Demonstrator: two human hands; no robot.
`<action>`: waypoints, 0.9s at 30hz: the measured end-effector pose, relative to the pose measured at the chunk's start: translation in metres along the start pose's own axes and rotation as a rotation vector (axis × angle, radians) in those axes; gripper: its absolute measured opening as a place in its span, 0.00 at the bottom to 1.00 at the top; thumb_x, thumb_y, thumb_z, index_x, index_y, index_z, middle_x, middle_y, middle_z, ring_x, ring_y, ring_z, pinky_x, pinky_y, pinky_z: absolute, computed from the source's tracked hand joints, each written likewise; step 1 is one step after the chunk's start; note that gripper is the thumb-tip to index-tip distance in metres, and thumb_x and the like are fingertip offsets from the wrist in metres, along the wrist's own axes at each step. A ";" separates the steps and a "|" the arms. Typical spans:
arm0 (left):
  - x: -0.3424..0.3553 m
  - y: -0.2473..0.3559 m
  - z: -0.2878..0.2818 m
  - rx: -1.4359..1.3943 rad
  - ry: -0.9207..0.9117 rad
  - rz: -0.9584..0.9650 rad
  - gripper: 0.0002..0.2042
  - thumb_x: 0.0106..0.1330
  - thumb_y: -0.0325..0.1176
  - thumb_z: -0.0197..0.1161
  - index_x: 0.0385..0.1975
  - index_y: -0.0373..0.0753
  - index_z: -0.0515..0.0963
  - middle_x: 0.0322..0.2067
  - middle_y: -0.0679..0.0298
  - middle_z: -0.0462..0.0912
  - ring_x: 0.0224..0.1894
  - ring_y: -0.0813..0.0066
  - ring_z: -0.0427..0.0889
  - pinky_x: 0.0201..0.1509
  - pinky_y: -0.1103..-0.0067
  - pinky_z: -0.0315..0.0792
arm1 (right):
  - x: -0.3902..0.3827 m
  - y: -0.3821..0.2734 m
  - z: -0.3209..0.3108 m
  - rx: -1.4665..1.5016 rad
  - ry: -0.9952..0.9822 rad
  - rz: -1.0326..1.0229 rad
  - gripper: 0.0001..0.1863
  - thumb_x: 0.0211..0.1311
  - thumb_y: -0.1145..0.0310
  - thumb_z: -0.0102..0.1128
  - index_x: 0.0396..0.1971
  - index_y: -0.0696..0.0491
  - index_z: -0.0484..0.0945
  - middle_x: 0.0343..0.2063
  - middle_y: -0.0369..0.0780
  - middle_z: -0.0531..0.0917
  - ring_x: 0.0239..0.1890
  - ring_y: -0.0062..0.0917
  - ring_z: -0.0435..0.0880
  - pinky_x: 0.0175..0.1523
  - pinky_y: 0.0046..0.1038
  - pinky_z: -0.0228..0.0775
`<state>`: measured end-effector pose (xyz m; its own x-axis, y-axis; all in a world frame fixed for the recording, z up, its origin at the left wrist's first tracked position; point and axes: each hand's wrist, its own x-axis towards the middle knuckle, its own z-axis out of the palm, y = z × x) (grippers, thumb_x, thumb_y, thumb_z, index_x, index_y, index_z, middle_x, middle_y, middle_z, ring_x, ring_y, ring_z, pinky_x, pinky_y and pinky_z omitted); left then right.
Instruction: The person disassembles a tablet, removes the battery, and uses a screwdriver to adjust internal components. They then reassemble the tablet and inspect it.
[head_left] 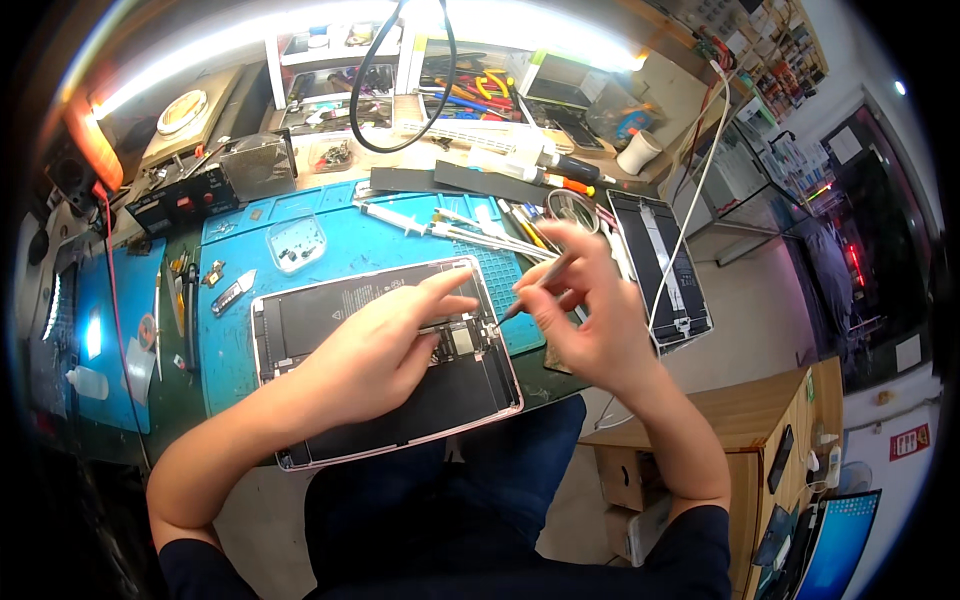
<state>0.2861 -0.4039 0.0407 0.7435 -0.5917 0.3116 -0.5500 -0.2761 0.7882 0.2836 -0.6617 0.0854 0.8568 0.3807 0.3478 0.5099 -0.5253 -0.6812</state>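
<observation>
Rose-edged, black-bodied opened tablet [450,390] lying on a bright blue work mat [340,225], left hand [385,345] over it, fingers apart, right hand [590,320] with fingers clamped on a slim dark pen-shaped tool [512,311].

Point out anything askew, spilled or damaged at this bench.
The pink-edged tablet lies at an angle across the blue mat, its near edge apparently overhanging the bench above the lap, which looks precarious. A second opened tablet seems to jut past the right end. I see no spill.
</observation>
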 end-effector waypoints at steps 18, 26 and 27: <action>0.013 -0.019 0.012 -0.090 -0.171 -0.038 0.33 0.68 0.14 0.50 0.75 0.37 0.57 0.62 0.48 0.81 0.67 0.47 0.77 0.68 0.62 0.70 | 0.003 0.022 0.018 -0.120 -0.032 -0.196 0.24 0.68 0.83 0.62 0.63 0.57 0.72 0.38 0.43 0.88 0.39 0.28 0.90 0.45 0.28 0.83; 0.014 -0.015 0.010 -0.116 -0.172 -0.053 0.33 0.68 0.14 0.50 0.75 0.37 0.56 0.62 0.50 0.81 0.67 0.48 0.77 0.69 0.63 0.70 | 0.000 0.022 0.022 -0.055 0.026 -0.215 0.28 0.63 0.85 0.61 0.63 0.53 0.72 0.35 0.46 0.86 0.37 0.41 0.88 0.41 0.36 0.80; 0.014 -0.017 0.011 -0.101 -0.172 -0.044 0.33 0.68 0.14 0.50 0.75 0.37 0.56 0.62 0.50 0.81 0.67 0.48 0.77 0.68 0.63 0.70 | 0.000 0.022 0.022 -0.054 0.024 -0.216 0.27 0.63 0.84 0.61 0.63 0.53 0.73 0.35 0.46 0.86 0.37 0.42 0.88 0.41 0.36 0.80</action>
<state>0.3017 -0.4161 0.0261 0.6856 -0.7034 0.1875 -0.4712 -0.2325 0.8508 0.2935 -0.6566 0.0562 0.7283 0.4709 0.4979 0.6849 -0.4739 -0.5535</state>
